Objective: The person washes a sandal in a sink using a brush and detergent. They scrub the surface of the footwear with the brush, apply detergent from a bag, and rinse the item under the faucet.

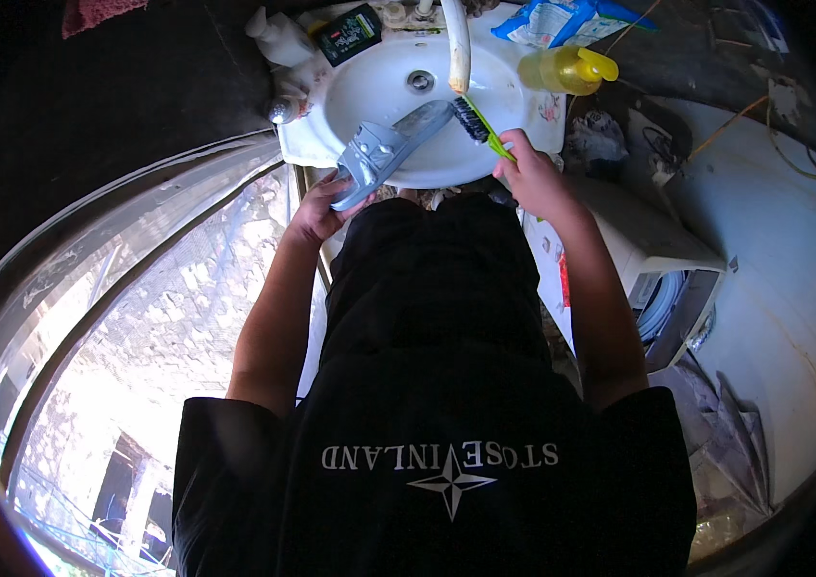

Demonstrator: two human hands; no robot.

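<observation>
My left hand (323, 205) grips a grey-blue slide sandal (379, 153) by its open-toe end, below the left front rim of a white washbasin (350, 94). The sandal slants up to the right over the bowl, and its strap carries small raised ornaments. My right hand (532, 173) is closed around the handle of a green brush with dark bristles (471, 121). Its head is beside the sandal's far end, bristles facing left, just under the mouth of a pale hose or spout (459, 61). Whether bristles and sandal touch, or water runs, I cannot tell.
On the basin's back left stand a white bottle (281, 40) and a dark green pack (347, 34). A yellow pump bottle (570, 70) lies on the right rim, with a blue-and-white packet (566, 20) behind it. A pale cabinet (638, 223) holding a coiled hose stands at my right.
</observation>
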